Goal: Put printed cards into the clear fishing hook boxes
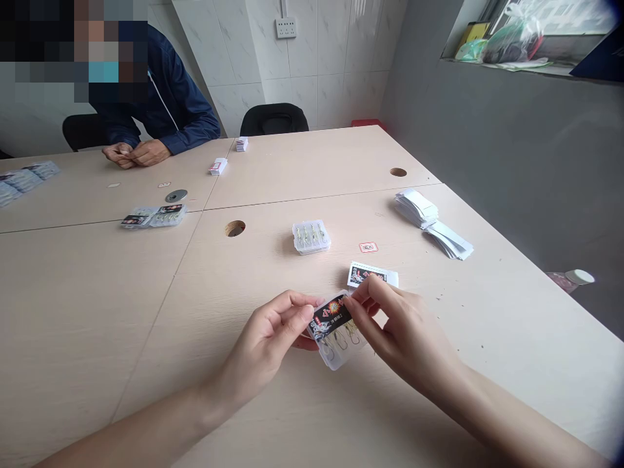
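Observation:
Between my hands, just above the table, is a clear plastic box of fish hooks (336, 341), tilted, with a black printed label across its upper part. My left hand (273, 331) grips the box's left edge, thumb on the label's corner and fingers underneath. At the label's upper right corner, my right hand (394, 318) pinches with thumb and index finger against the box. Right behind it lies a stack of printed labels (373, 274), partly covered by my right hand. Farther back sits another clear hook box (311, 236) with several hooks in a row.
Stacks of white paper slips (424, 218) lie at the right. A small red-edged sticker (368, 247) is on the table (253, 403). Two labelled boxes (153, 216) lie at left, near a cable hole (235, 228). Across the table sits a person in a dark blue jacket (180, 104), hands together.

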`<state>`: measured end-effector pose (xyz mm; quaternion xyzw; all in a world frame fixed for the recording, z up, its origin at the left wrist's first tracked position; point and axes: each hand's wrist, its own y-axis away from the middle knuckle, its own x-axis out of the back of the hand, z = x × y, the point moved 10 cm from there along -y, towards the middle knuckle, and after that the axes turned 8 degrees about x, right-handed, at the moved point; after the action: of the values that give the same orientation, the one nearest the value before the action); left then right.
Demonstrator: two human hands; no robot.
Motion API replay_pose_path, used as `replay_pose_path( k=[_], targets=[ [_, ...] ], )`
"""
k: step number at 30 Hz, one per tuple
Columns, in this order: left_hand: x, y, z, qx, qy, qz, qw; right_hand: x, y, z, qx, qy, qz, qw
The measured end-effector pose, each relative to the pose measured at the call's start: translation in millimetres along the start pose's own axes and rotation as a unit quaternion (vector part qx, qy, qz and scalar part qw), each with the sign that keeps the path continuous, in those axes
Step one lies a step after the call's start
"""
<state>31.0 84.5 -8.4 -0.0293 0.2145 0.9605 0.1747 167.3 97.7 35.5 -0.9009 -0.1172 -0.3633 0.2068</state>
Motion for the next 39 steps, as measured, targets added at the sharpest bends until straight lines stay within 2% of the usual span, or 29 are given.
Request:
replay_pose_path(
  k=[4,7,11,16,19,23,28,31,35,39],
  targets=[
    [1.0,-2.5,-2.6,0.015,0.017,-0.005,1.0,-3.9,1.4,-3.6,0.015,-0.011,-0.019,1.0],
    [0.7,-5.2,-10.7,0.053,0.033,-0.025,0.998,-7.0,1.8,-5.7,0.017,-0.019,-0.036,0.999],
    [-13.1,-5.5,-19.0,0.093,0.096,-0.106,0.985,-7.7,2.9,-10.4,0.023,-0.026,-0.039,0.999],
    [-38.8,1.1,-25.6,0.136,0.214,-0.221,0.942,-11.1,5.7,-13.9,0.027,-0.038,-0.032,0.998],
    [-48.3,5.6,-28.4,0.154,0.232,-0.264,0.924,-14.7,6.3,-12.9,0.017,-0.037,-0.035,0.999],
    [-42.9,2.8,-29.8,0.142,0.217,-0.238,0.936,-12.8,5.0,-15.6,0.024,-0.02,-0.023,0.999],
    [-35.6,-1.2,-30.7,0.131,0.165,-0.192,0.958,-1.3,7.0,-38.7,0.122,0.035,0.031,0.991],
    [-32.7,-1.9,-27.8,0.119,0.144,-0.171,0.967,-0.3,11.7,-49.5,0.163,0.044,0.041,0.985],
    [-31.2,-1.5,-24.4,0.099,0.136,-0.164,0.972,-2.7,15.1,-51.9,0.17,0.029,0.032,0.984],
    [-29.0,-2.7,-29.5,0.108,0.128,-0.154,0.974,-1.8,15.0,-49.8,0.16,0.026,0.035,0.986]
  ],
)
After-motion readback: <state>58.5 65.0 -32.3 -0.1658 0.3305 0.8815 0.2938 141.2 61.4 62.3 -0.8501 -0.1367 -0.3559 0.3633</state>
